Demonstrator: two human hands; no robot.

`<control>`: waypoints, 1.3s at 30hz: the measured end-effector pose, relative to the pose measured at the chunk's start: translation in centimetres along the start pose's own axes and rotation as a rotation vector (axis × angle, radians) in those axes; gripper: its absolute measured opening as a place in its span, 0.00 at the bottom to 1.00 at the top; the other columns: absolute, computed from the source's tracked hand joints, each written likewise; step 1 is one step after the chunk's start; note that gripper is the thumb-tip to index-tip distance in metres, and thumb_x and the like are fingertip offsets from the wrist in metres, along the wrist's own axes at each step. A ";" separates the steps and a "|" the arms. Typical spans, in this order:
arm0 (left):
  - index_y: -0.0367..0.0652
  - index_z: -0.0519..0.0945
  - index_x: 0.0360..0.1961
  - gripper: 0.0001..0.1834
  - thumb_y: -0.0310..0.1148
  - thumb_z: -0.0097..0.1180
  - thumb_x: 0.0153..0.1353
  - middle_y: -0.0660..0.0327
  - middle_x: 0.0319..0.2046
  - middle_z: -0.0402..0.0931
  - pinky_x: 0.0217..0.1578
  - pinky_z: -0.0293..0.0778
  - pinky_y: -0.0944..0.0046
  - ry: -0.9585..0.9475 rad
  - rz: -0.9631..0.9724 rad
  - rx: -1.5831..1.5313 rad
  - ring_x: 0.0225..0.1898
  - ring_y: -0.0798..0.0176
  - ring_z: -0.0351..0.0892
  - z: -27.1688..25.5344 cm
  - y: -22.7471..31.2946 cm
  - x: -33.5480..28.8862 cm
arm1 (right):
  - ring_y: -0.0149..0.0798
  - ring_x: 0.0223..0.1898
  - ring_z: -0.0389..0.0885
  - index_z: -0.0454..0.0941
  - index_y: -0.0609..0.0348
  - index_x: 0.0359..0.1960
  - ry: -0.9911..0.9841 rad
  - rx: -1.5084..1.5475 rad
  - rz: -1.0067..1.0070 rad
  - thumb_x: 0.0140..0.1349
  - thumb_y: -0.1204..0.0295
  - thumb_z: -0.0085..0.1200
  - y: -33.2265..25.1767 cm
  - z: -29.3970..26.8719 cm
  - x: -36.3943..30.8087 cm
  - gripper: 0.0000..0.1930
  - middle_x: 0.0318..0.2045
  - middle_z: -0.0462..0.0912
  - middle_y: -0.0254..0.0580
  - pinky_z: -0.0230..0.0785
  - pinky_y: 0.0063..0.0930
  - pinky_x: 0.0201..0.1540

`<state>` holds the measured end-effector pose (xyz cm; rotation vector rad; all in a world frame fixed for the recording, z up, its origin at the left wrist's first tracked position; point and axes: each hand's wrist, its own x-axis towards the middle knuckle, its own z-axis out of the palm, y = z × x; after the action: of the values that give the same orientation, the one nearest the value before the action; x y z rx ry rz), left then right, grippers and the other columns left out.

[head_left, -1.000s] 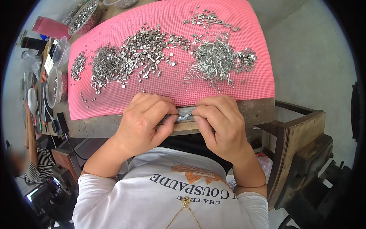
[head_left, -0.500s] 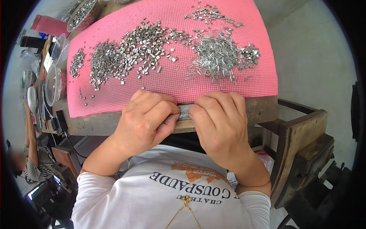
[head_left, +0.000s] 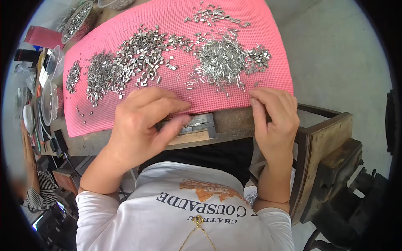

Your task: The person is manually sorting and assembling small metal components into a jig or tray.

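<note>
My left hand (head_left: 146, 117) hovers over the left part of a small metal fixture (head_left: 204, 121) set at the table's front edge. Its thumb and index finger are apart, with nothing visible between them. My right hand (head_left: 276, 117) is at the right front edge of the pink mesh mat (head_left: 167, 94), thumb and index fingertips drawn close together. Whether a small piece is between them is hidden. Just beyond those fingertips lies a small dark metal piece (head_left: 256, 83). Farther back are a pile of thin metal pins (head_left: 220, 60) and a heap of small metal blocks (head_left: 142, 52).
More metal pieces lie in smaller heaps (head_left: 73, 77) on the mat. Clear plastic tubs (head_left: 52, 102) and a tub of metal parts (head_left: 77, 23) stand to the left. Another person's arm (head_left: 29, 157) shows at far left. A wooden stand (head_left: 322, 167) is at right.
My hands have parted from the fixture: the right moved right to the mat's edge, the left moved slightly left and its fingers spread. More of the fixture shows. The whole view has shifted a little.
</note>
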<state>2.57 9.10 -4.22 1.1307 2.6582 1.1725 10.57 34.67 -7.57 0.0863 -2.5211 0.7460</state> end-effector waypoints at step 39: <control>0.44 0.91 0.40 0.10 0.30 0.71 0.56 0.57 0.33 0.84 0.45 0.78 0.52 -0.019 0.046 0.398 0.40 0.49 0.81 -1.2 -6.4 10.6 | 0.46 0.45 0.84 0.88 0.56 0.33 -0.293 -0.170 -0.261 0.59 0.78 0.56 1.4 4.4 14.5 0.07 0.32 0.88 0.46 0.68 0.43 0.55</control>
<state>-9.50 12.13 -4.80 1.2455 2.9461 0.6430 -4.30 34.71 -4.40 0.4875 -2.7634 0.4379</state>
